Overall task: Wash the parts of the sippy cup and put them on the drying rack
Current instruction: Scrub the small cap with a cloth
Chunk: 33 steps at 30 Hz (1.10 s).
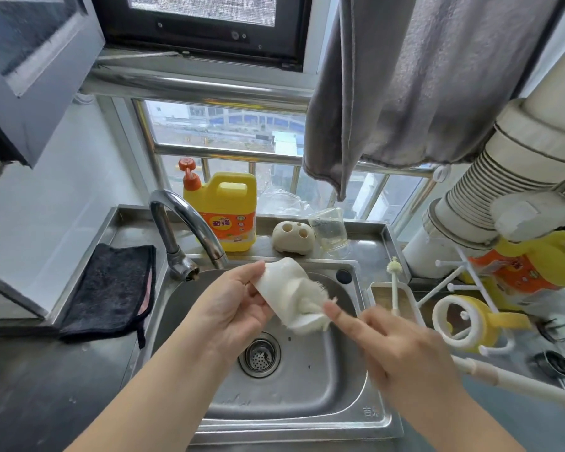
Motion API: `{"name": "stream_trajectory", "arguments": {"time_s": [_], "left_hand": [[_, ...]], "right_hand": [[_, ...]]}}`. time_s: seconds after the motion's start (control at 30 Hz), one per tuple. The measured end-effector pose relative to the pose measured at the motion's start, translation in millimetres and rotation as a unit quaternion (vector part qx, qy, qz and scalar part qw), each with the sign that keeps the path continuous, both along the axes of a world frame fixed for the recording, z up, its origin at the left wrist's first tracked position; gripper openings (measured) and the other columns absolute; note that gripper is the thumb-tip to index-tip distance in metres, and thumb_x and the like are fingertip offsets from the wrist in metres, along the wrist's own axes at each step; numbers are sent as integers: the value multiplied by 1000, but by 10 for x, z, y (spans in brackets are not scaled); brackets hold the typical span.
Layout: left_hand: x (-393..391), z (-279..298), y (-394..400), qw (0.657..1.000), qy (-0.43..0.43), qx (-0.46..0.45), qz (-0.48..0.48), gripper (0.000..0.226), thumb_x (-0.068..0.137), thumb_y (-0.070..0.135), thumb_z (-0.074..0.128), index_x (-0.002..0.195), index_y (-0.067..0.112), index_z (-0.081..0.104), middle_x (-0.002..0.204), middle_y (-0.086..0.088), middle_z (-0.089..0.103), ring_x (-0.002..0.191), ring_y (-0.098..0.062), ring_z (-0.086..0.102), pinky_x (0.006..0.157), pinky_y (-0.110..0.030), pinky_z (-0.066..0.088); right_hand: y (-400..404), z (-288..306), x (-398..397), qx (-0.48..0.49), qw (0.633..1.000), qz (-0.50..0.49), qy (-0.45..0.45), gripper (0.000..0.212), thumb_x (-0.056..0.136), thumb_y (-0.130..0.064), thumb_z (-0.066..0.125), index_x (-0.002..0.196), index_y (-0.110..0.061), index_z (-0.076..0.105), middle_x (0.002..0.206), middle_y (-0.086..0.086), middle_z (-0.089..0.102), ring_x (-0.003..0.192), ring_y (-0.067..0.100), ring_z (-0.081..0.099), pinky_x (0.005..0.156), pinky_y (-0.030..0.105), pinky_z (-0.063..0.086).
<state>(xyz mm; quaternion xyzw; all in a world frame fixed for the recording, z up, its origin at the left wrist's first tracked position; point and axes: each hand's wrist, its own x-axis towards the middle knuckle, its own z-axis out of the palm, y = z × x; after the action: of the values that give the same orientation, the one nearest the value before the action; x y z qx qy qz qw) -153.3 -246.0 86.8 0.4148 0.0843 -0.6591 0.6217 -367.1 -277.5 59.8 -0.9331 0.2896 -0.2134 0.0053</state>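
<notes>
Over the steel sink [310, 389], my left hand [235, 308] grips a translucent white cup body [284, 285], tilted with its mouth toward the right. My right hand [402, 350] holds a brush handle with the forefinger stretched along it, and the white bristle head [313, 313] is inside the cup's mouth. A yellow and white sippy lid ring [460, 321] hangs on the white drying rack [450, 282] to the right. A small white straw brush [394, 282] stands upright in the rack's tray.
A curved tap [190, 223] rises at the sink's back left, with no water running. On the ledge behind stand a yellow detergent bottle [222, 213], a beige holder [292, 238] and a clear cup [328, 228]. A dark cloth [111, 288] lies left; a grey towel [405, 83] hangs above.
</notes>
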Motion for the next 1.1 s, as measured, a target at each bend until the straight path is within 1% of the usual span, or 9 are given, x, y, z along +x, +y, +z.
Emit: {"name": "stream_trajectory", "arguments": {"time_s": [0.13,0.27,0.33,0.43,0.57,0.73,0.87,0.97,1.1], "left_hand": [[-70,-16,19,1000,5,-10,-13,30,92,4,50,118,-10,55,105,-22,67,75,-24,68,55,-38,59],[-60,23,47,999,10,-26,-40,30,89,5,51,113,-11,56,114,-27,63,89,-31,64,60,-45,59],[-27,8,71,1000,11,-12,-20,28,92,7,51,113,-11,55,105,-25,65,80,-31,67,57,-48,58],[-46,-4,88,1000,4,-15,8,21,93,4,50,104,-11,59,86,-21,70,60,-24,70,46,-36,57],[-124,46,82,999,9,-38,-9,16,88,1,51,96,-10,60,77,-20,69,54,-21,68,43,-29,55],[-97,-3,97,1000,0,-25,1,26,88,3,53,109,-11,59,92,-22,70,69,-26,69,58,-41,58],[-179,16,84,1000,11,-19,0,30,86,2,55,113,-10,58,106,-23,67,83,-26,65,51,-35,59],[-185,66,88,1000,0,-29,-2,38,70,1,60,107,-10,59,98,-22,68,74,-26,69,46,-32,57],[-112,42,107,999,-7,-27,24,25,89,3,54,112,-7,59,97,-21,67,60,-22,70,44,-30,54]], "right_hand": [[-150,72,120,22,998,-56,-25,52,87,-20,45,137,-35,40,70,-8,55,48,12,48,43,18,36],[48,11,231,31,998,22,-46,50,91,-16,44,138,-33,42,69,-7,51,48,10,44,39,22,41],[87,-9,84,31,999,13,-28,47,94,-19,40,138,-34,41,68,-8,52,46,9,42,38,19,38],[-61,47,10,34,998,-57,-17,53,87,-23,44,138,-36,37,67,-9,52,46,9,44,42,16,31],[-71,64,267,33,998,-26,-55,53,87,-20,45,138,-34,40,72,-8,55,49,11,49,41,21,42],[49,4,8,44,998,-18,-34,55,88,-21,45,140,-37,37,70,-8,54,46,10,46,40,20,41],[-151,102,97,29,995,-86,-36,51,88,-26,44,139,-35,39,68,-8,51,48,11,45,42,20,36],[-62,70,184,13,998,-43,-52,55,86,-18,48,138,-33,42,70,-7,50,48,12,44,42,22,39],[41,-20,-90,28,998,-60,-10,60,84,-22,46,141,-37,35,68,-8,50,45,9,41,40,21,36]]}}
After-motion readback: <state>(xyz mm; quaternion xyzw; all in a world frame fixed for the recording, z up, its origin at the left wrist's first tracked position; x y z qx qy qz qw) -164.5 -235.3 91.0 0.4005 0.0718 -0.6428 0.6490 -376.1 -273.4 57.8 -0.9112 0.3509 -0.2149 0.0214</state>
